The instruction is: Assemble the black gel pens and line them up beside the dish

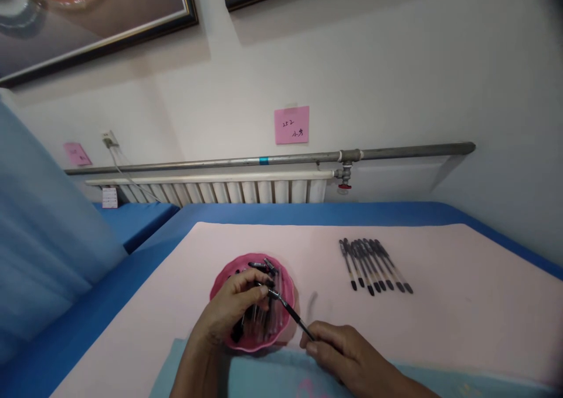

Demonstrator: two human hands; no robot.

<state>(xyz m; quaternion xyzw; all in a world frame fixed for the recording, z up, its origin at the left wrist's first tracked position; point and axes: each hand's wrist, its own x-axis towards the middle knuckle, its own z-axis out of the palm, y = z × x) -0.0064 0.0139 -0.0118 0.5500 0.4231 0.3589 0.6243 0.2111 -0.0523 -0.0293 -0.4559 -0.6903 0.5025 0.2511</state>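
Observation:
Over a pink scalloped bowl point(288, 316), my left hand point(233, 301) is closed, its thumb and fingers pinching the cap end of a black pen point(295, 316). My right hand point(341, 351) grips the pen's other end, to the right of the bowl's rim. Between the two hands the pen slants down to the right; whether its parts are joined I cannot tell. Loose clear pen barrels point(275, 313) and black pen parts point(237, 330) lie in the bowl, partly hidden by my left hand.
Several black-capped pens point(373, 266) lie in a slanted row on the pink tabletop point(461, 304). A light blue cloth point(264, 380) lies along the near edge. Behind the table are a white radiator point(259, 191) and a pipe point(396, 152). A blue curtain point(39, 240) hangs at left.

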